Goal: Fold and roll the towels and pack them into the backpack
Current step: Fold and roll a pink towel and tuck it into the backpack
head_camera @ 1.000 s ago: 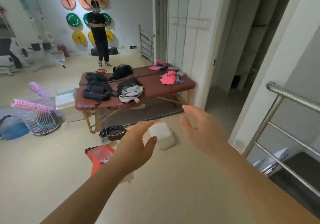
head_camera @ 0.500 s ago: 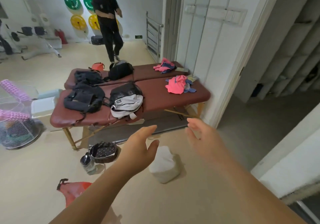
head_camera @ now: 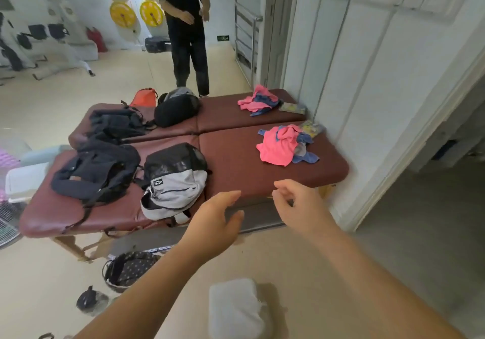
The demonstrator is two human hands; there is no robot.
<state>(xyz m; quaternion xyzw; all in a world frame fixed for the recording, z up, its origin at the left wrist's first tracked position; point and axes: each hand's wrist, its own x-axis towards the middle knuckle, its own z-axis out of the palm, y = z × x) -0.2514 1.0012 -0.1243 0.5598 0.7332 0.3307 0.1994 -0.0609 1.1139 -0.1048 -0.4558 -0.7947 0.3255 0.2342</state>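
Note:
A heap of pink and blue towels (head_camera: 282, 145) lies at the right end of the near maroon massage table (head_camera: 236, 170). A second towel heap (head_camera: 258, 101) lies on the far table. A grey-and-black backpack (head_camera: 174, 181) lies near the table's front edge, left of centre, beside a dark backpack (head_camera: 95, 172). My left hand (head_camera: 214, 220) and my right hand (head_camera: 301, 203) are stretched out in front of the table's near edge, both empty with fingers apart. Neither hand touches a towel or a backpack.
Two more dark bags (head_camera: 115, 123) (head_camera: 177, 107) and an orange bag (head_camera: 144, 97) lie on the far table. A person in black (head_camera: 187, 29) stands behind it. On the floor sit a white cushion (head_camera: 235, 309), a dotted bag (head_camera: 128, 269) and a dark bottle (head_camera: 88, 300). A white wall (head_camera: 367, 81) stands right.
I have come closer to the tables, which now fill the middle of the view. Both hands stay raised and empty. The person behind has stepped nearer to the far table.

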